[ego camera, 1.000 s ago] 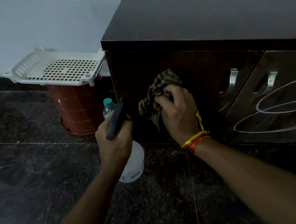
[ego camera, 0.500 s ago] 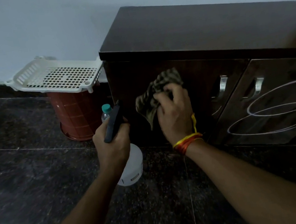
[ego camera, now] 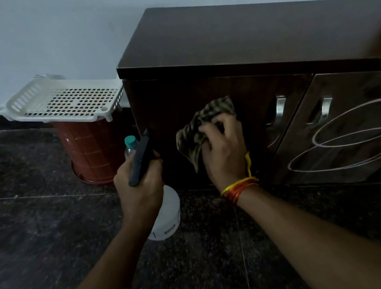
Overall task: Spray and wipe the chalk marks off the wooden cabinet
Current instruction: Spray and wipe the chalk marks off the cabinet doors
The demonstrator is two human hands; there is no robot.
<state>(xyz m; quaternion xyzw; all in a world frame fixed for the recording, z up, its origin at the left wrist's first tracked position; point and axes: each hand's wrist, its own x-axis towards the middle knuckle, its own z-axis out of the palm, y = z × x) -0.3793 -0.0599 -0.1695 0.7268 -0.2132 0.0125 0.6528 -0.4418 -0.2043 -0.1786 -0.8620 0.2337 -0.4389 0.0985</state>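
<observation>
A dark wooden cabinet stands low against the wall. My right hand presses a striped cloth against its left door. My left hand grips a white spray bottle with a black trigger head, held just left of the cloth and aimed at the door. White looping chalk marks cover the right door. The left door around the cloth looks dark, with only a faint chalk trace near its handle.
A white perforated plastic basket rests on an upturned red bin left of the cabinet. A small bottle with a teal cap stands behind my left hand. The floor is dark polished stone.
My right hand and the cloth have shifted a little up the left door. My view has dropped and turned, so the cabinet sits lower and further left. The left hand keeps its hold.
</observation>
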